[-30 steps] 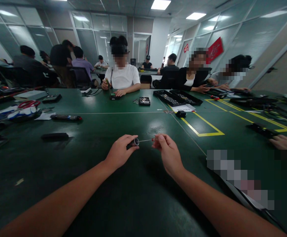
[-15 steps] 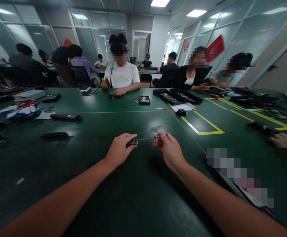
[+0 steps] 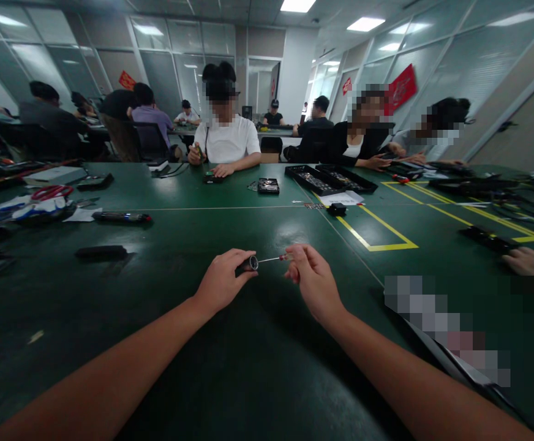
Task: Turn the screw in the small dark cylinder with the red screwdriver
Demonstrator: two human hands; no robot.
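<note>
The dark cylinder point(image 3: 251, 264) sits in the left hand point(image 3: 220, 278), held above the green table point(image 3: 248, 373) in front of the person. It is short and tube-like, black or nearly so, with a round end turned to the right; a paler, silvery ring edges that face, and the middle looks dark. The fingers wrap over the top and the thumb presses from below, so most of the body is hidden.

The right hand point(image 3: 316, 280) is closed around a slim screwdriver point(image 3: 276, 258) — thumb and fingers pinching its handle. The shaft is thin, straight and bright, lying almost level and pointing left at the cylinder's ringed end. Near the handle it meets a small reddish section; the part beyond looks clear or pale, though the fingers cover much of it. The tip comes right up to the round face, but whether it touches or enters is too small to tell.

Well off to the left, a black rod-shaped tool point(image 3: 122, 217) with a red end lies on the table, a dark elongated piece point(image 3: 101, 253) nearer the person.
</note>
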